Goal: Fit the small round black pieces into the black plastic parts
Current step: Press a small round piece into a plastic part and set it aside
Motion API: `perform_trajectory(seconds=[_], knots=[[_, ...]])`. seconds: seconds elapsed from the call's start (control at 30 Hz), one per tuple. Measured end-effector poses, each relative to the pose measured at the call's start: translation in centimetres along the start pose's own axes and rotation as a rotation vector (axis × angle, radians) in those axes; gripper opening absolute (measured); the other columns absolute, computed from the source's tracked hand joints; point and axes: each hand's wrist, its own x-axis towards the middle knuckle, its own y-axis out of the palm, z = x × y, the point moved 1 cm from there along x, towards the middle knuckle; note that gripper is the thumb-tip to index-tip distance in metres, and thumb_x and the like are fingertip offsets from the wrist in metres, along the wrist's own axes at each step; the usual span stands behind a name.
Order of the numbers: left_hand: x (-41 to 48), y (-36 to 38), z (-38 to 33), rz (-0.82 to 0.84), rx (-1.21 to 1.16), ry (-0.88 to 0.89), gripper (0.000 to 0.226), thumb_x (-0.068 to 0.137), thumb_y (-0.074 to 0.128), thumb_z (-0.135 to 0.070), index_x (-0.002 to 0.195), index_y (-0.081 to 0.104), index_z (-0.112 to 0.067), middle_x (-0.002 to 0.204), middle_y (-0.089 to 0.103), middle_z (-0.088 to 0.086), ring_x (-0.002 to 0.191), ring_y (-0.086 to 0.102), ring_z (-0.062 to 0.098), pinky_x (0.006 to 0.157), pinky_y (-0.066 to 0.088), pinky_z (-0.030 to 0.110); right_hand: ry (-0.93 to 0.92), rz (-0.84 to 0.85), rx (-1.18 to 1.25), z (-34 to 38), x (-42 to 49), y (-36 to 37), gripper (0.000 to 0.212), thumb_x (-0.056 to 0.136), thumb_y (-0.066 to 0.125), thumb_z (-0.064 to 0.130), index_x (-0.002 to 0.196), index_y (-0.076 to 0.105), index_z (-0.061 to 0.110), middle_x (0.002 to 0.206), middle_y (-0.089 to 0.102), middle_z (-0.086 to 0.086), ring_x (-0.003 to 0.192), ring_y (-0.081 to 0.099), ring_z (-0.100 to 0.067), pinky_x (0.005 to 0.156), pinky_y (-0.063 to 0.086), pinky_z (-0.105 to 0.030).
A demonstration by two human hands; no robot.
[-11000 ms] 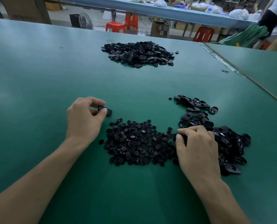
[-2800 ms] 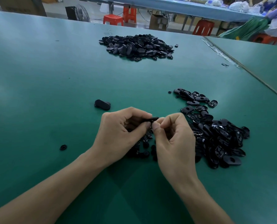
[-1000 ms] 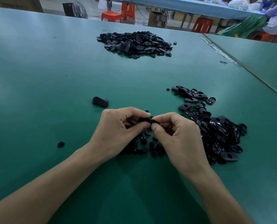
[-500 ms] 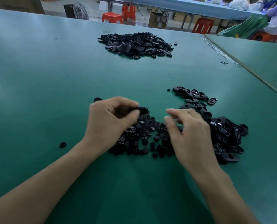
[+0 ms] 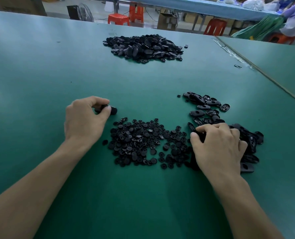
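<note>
Two grips: left hand [image 5: 84, 122] pinches smooth oval part [image 5: 112, 110], right hand [image 5: 218, 149] clutches pile part [image 5: 200, 136].

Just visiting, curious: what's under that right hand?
The right hand rests on the pile of black plastic parts, pinching one part. Whatever lies beneath its palm is hidden.
</note>
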Motion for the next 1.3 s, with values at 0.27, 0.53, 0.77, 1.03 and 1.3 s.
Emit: perform_trajectory(seconds=[0.27, 0.53, 0.77, 1.03, 1.3], knots=[[0.2, 0.2, 0.4, 0.044, 0.141, -0.002, 0.035, 0.086, 0.074, -0.026, 0.121, 0.068, -0.027, 0.112, 0.055, 0.002, 0.115, 0.054, 0.028, 0.096, 0.042, 0.039, 0.005, -0.052, 0.115, 0.1, 0.1, 0.3, 0.019, 0.087, 0.067, 0.033, 0.106, 0.066, 0.035, 0.106, 0.041, 0.012, 0.112, 0.032, -0.017, 0.073, 0.007, -0.03], [-0.6, 0.3, -0.7, -0.038, 0.025, 0.182, 0.008, 0.087, 0.073, -0.029, 0.093, 0.067, -0.031, 0.083, 0.052, -0.01, 0.076, 0.055, 0.008, 0.066, 0.038, 0.025, -0.048, -0.105, 0.134, 0.0, 0.0, 0.6, 0.008, 0.089, 0.071, 0.031, 0.094, 0.067, 0.036, 0.102, 0.043, 0.015, 0.108, 0.037, -0.014, 0.073, 0.007, -0.028], [-5.1, 1.3, -5.2, 0.187, -0.262, 0.276, 0.036, 0.082, 0.059, -0.064, 0.072, 0.07, -0.031, 0.045, 0.05, -0.012, 0.04, 0.042, 0.004, 0.052, 0.035, 0.024, -0.438, -0.259, 0.617, 1.9, -1.1, -0.5, 0.009, 0.093, 0.067, 0.01, 0.097, 0.065, 0.018, 0.086, 0.062, 0.011, 0.077, 0.057, -0.004, 0.074, 0.044, -0.011], [-5.8, 1.7, -5.7, 0.285, -0.332, 0.148, 0.048, 0.08, 0.051, -0.068, 0.064, 0.07, -0.027, 0.058, 0.067, -0.013, 0.055, 0.062, 0.008, 0.06, 0.054, 0.038, -0.602, -0.24, 0.74, 3.1, -2.2, 0.3, 0.01, 0.087, 0.072, 0.002, 0.094, 0.071, 0.01, 0.088, 0.067, 0.005, 0.08, 0.061, -0.004, 0.076, 0.048, -0.012], [-5.8, 2.0, -5.2, 0.303, -0.326, 0.09, 0.028, 0.07, 0.057, -0.056, 0.075, 0.072, -0.033, 0.067, 0.072, -0.015, 0.065, 0.07, 0.012, 0.07, 0.059, 0.042, -0.521, -0.078, 0.754, 3.2, -2.2, 0.9, 0.026, 0.081, 0.081, 0.011, 0.104, 0.071, 0.02, 0.1, 0.064, 0.01, 0.088, 0.064, -0.004, 0.078, 0.049, -0.01]])
